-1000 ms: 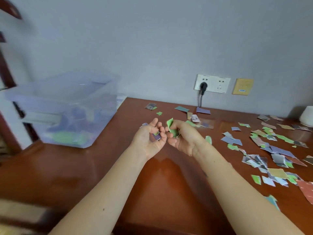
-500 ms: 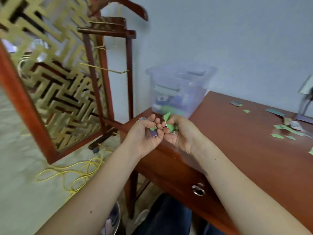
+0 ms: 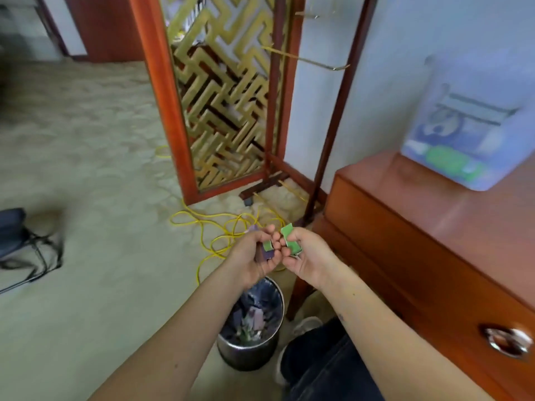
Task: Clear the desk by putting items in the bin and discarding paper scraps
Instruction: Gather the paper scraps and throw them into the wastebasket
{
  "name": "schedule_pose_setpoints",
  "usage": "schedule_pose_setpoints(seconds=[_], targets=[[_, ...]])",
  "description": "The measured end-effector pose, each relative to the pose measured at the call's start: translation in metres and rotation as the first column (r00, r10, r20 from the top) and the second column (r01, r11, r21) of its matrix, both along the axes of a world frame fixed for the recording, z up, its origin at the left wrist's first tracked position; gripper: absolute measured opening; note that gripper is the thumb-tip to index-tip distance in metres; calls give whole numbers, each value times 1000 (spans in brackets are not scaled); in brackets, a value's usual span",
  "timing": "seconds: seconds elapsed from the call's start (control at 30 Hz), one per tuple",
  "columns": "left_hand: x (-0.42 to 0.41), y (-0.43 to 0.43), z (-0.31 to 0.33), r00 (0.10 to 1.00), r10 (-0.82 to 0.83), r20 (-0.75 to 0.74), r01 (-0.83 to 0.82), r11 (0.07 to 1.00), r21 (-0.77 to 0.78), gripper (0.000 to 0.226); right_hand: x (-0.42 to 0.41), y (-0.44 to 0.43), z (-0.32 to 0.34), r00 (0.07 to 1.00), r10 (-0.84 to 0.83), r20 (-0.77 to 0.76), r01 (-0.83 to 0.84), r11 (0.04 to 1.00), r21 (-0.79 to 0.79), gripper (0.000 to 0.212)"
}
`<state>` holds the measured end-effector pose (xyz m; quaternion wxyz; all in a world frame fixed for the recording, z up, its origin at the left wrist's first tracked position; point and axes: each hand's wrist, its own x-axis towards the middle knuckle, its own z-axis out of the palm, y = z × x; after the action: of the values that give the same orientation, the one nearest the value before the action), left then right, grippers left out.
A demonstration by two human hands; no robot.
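Observation:
My left hand is cupped around purple and green paper scraps. Beside it, touching fingertips, my right hand grips green paper scraps. Both hands hover off the desk's left end, above and slightly beyond a round metal waste bin on the floor. The bin holds several scraps in a dark liner. A clear plastic storage bin with items inside stands on the wooden desk at the right.
A wooden valet stand and a gold lattice screen rise left of the desk. Yellow cable coils on the carpet beyond the hands. My knee and shoe sit beside the waste bin. Dark gear lies at far left.
My view and both hands swung left, from over the scrap-strewn desktop to off the desk's end above the floor waste bin. Both hands kept hold of their scraps.

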<state>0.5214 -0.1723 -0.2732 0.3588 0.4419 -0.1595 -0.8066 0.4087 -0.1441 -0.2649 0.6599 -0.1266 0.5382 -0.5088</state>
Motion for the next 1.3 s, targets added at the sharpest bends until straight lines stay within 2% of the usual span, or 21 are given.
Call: schedule_pose_setpoints(seconds=[0.13, 0.33, 0.43, 0.57, 0.6, 0.63, 0.7, 0.87, 0.93, 1.0, 1.07, 1.13, 1.3], targets=[[18, -5, -58, 1000, 10, 16, -12, 994, 109, 26, 12, -11, -57, 997, 65, -37, -61, 994, 94, 29], [29, -10, -129, 1000, 25, 13, -28, 961, 275, 16, 23, -23, -129, 987, 137, -86, -108, 952, 285, 16], [34, -13, -154, 997, 71, 0, -67, 932, 356, 28, 26, -27, -149, 988, 139, -63, -110, 933, 343, 9], [38, -21, -171, 995, 98, -11, -84, 902, 423, 47, 27, -32, -152, 984, 158, 88, -179, 908, 378, 12], [39, -22, -175, 997, 73, -15, -60, 904, 423, 58, 25, -32, -153, 980, 166, 114, -197, 903, 381, 14], [42, -21, -177, 999, 39, -20, -27, 906, 423, 69, 22, -33, -156, 974, 192, 119, -224, 893, 390, 29], [47, -21, -177, 1000, -8, 7, 4, 915, 402, 76, 19, -34, -163, 966, 242, 93, -259, 881, 397, 62], [52, -17, -165, 993, -28, 116, -18, 927, 375, 80, 10, -35, -164, 970, 240, 35, -236, 895, 379, 66], [49, -17, -164, 982, -69, 173, 7, 942, 336, 72, 10, -33, -154, 960, 275, -46, -239, 899, 367, 58], [42, -18, -160, 971, -94, 219, 34, 964, 263, 58, 13, -30, -143, 936, 293, -194, -216, 915, 340, 44], [31, -18, -148, 977, -44, 210, 7, 985, 173, 39, 13, -24, -126, 901, 247, -356, -158, 952, 261, 30], [19, -17, -125, 967, -9, 253, -5, 998, 56, 21, 9, -17, -105, 876, 167, -453, -115, 984, 139, 22], [-10, -11, -56, 970, 21, 241, 37, 972, -231, 17, -14, 0, -32, 919, 28, -393, -74, 992, -103, 19]])
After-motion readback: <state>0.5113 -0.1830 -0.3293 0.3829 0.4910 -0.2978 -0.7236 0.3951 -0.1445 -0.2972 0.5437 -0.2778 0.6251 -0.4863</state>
